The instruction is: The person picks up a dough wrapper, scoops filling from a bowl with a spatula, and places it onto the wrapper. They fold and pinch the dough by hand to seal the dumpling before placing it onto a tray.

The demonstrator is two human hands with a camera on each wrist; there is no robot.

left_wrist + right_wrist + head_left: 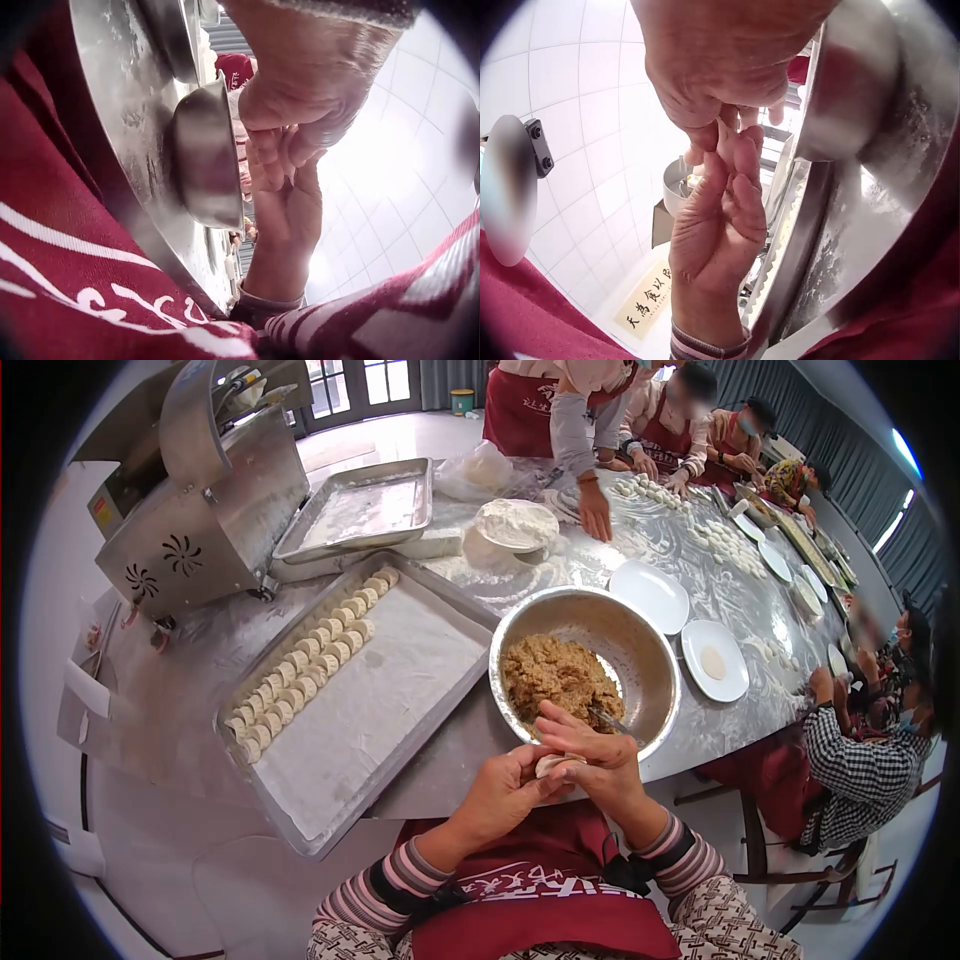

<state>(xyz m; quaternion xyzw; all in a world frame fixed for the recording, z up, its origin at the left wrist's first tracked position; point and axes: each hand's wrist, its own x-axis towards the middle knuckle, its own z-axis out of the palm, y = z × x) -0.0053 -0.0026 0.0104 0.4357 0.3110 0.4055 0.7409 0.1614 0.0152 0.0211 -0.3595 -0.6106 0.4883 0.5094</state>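
Both hands meet at the near rim of the steel bowl, in front of the apron. Between them is a small pale dough dumpling, mostly covered by fingers. My left hand pinches one side of it with thumb and fingers. The right hand holds the other side, its thumb on the dough and its upper fingers stretched out. In the right wrist view, the dumpling's pale edge shows between the fingertips. Brown minced filling sits in the bowl, with a metal utensil handle sticking out.
Left of the bowl lies a metal tray with rows of dumplings. A round wrapper lies on a white plate, near another plate. Behind are a flour bowl, a floured tray, a steel machine and several people.
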